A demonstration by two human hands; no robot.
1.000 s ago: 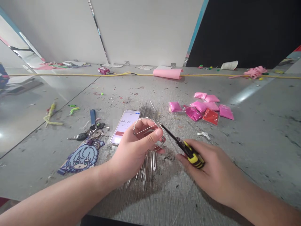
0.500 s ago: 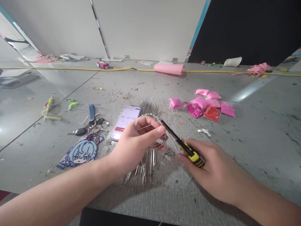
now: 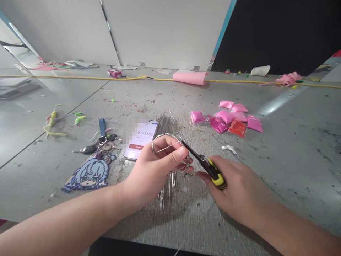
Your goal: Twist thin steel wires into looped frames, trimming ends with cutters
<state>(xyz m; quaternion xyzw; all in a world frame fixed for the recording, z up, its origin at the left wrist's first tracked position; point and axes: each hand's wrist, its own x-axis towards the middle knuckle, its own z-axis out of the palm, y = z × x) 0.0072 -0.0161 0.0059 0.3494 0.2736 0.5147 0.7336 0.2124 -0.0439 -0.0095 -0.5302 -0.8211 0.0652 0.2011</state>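
In the middle of the view my left hand (image 3: 160, 161) pinches a ring of twisted silver wire (image 3: 153, 144) between thumb and fingers. The ring loops around the fingers, and a straight strand crosses inside it. My right hand (image 3: 234, 185) is closed around the yellow-and-black handles of a pair of pliers (image 3: 204, 161). Their narrow black jaws meet the wire just beyond my left thumb tip; whether they grip it I cannot tell. Beneath my left hand lies a bundle of straight metal wires (image 3: 169, 186), partly hidden by the fingers.
A phone (image 3: 144, 137) showing a timer lies behind my left hand. Keys (image 3: 89, 149) with a pixel-art charm (image 3: 92, 174) are at the left. Pink packets (image 3: 225, 116) and a red one (image 3: 238, 128) sit at the right. A yellow cable (image 3: 87, 78) crosses the back beside rolled pink paper (image 3: 189, 78).
The pliers have shifted slightly left and turned, their tips still at the wire. Loose wire ends now show past the jaws. The whole view has moved a little.
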